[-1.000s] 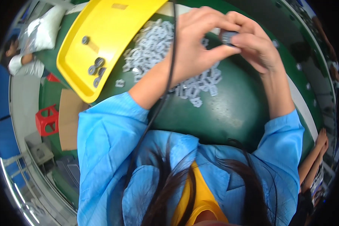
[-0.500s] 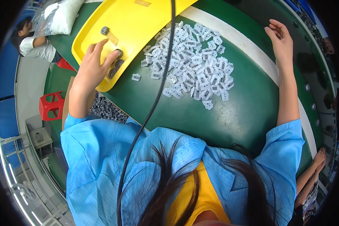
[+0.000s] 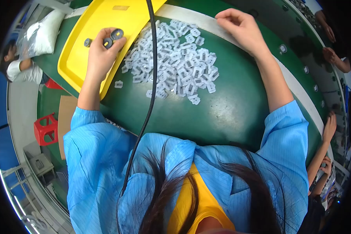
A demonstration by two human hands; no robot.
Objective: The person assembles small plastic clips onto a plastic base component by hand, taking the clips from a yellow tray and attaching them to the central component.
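My left hand (image 3: 102, 54) is closed around two dark round parts above the yellow tray (image 3: 74, 58). One dark round part (image 3: 117, 34) shows at the fingertips; a second round part (image 3: 107, 43), with a yellow spot in it, sits between thumb and fingers. Beside that hand a smaller dark round part (image 3: 88, 42) lies in the tray. Over the white strip (image 3: 191, 17), my right hand (image 3: 242, 32) hangs with loosely curled fingers, thumb a little apart, and nothing visible in them. Between the hands lies a heap of translucent white plastic parts (image 3: 175, 58) on the green table (image 3: 175, 121).
A black cable (image 3: 155, 66) crosses the view from top to bottom. Several small parts (image 3: 306, 70) lie spaced out beyond the white strip. A filled plastic bag (image 3: 46, 31), a red stool (image 3: 46, 128) and a person (image 3: 25, 66) are at left; other people's hands (image 3: 330, 126) reach in at right.
My left hand has lifted two round parts from the tray. My right hand has swung left toward the heap. The view has shifted, and more small parts show beyond the white strip.
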